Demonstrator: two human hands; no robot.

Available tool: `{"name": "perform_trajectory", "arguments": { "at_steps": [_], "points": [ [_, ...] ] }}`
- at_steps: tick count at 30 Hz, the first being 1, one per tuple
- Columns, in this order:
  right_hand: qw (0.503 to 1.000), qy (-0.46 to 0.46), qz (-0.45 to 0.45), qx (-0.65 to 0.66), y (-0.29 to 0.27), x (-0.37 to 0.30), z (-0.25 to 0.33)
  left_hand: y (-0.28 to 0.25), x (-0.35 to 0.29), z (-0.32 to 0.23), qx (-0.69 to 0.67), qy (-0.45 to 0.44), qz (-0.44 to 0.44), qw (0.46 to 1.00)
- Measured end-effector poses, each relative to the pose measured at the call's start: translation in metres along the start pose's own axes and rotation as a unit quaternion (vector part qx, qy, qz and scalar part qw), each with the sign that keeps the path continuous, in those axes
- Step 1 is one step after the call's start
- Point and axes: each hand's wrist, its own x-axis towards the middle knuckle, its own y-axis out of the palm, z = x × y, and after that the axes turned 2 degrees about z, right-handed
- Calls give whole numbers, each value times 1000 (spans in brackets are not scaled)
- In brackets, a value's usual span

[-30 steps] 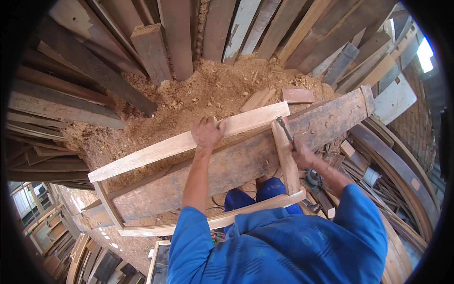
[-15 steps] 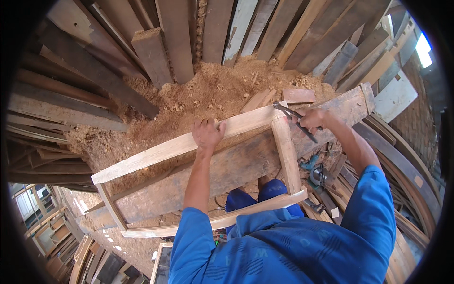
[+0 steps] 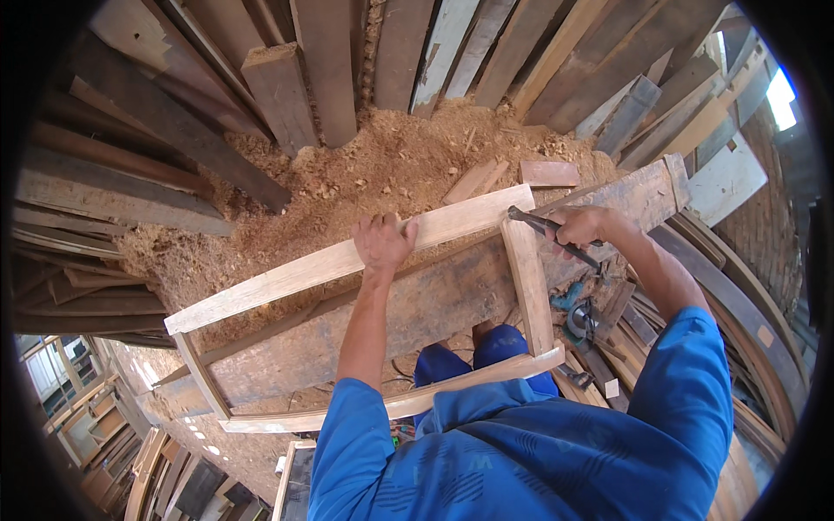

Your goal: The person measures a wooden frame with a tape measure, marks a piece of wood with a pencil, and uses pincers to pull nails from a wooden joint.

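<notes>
A pale rectangular wooden frame (image 3: pixel 287 285) lies across a wide dark plank (image 3: pixel 417 321) in front of me. My left hand (image 3: pixel 384 241) grips the frame's far rail near its middle, fingers over the far edge. In my right hand (image 3: pixel 580 230) is a pair of dark metal pincers (image 3: pixel 540 221), held by the handles. Their jaws point left and sit at the frame's far right corner, where the far rail meets the right-hand end piece (image 3: pixel 528 286). Whether the jaws hold anything is too small to tell.
Sawdust and shavings (image 3: pixel 373 165) cover the ground beyond the frame, with a small reddish wood block (image 3: pixel 549 174) there. Boards (image 3: pixel 321 69) lean along the far side. A teal power tool (image 3: pixel 577 319) lies right of the frame, among timber strips.
The pincers have moved back toward me, from the outer edge of the far rail to the joint at the corner. My left hand has kept its place on the rail.
</notes>
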Motion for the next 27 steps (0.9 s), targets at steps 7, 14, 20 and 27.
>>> {"name": "perform_trajectory", "arguments": {
  "at_steps": [7, 14, 20, 27],
  "points": [
    [983, -91, -157, 8, 84, 41, -55, 1, 1, 2, 11, 13, -11, 1000],
    [888, -237, -363, 156, 160, 91, -63, 0, 1, 4, 4, 18, -19, 1000],
    [901, -72, -109, 413, 76, 19, -37, 0, 1, 2, 13, 39, -36, 998],
    [984, -53, -1, 169, 21, 6, -28, 1, 0, 1, 31, 16, 0, 999]
  ]
}}
